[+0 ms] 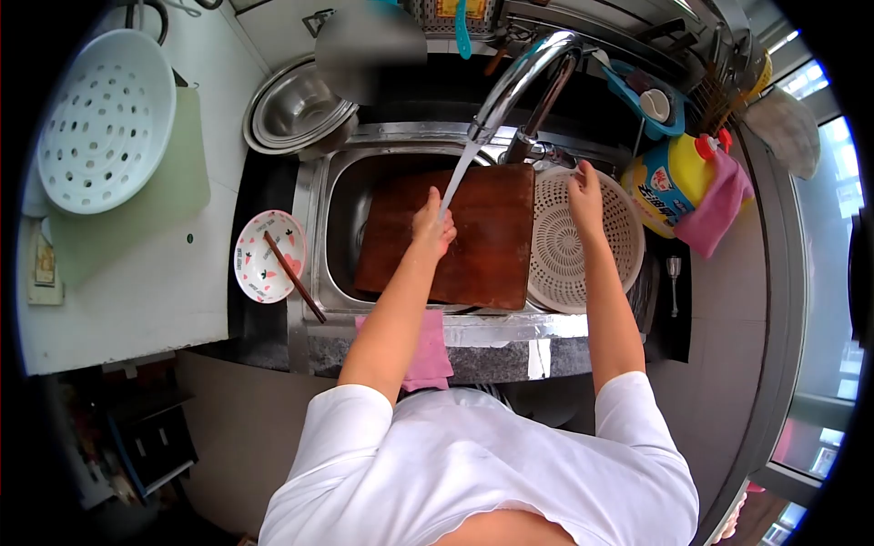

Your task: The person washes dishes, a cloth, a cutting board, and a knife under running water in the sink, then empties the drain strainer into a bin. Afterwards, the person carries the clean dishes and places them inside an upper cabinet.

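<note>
Water runs from the chrome faucet and falls at my left hand, which is over a reddish-brown wooden cutting board. The thumb and fingers of that hand are apart and hold nothing I can see. The board lies across the steel sink, covering much of the basin. My right hand is above a beige plastic strainer basket, right of the board. Its fingers are loosely bent, with nothing visible in them; whether it touches the basket I cannot tell.
At the left are a patterned bowl with chopsticks across it, nested steel bowls and a white perforated basin. A yellow detergent jug with a pink cloth stands right. Another pink cloth hangs at the counter's front edge.
</note>
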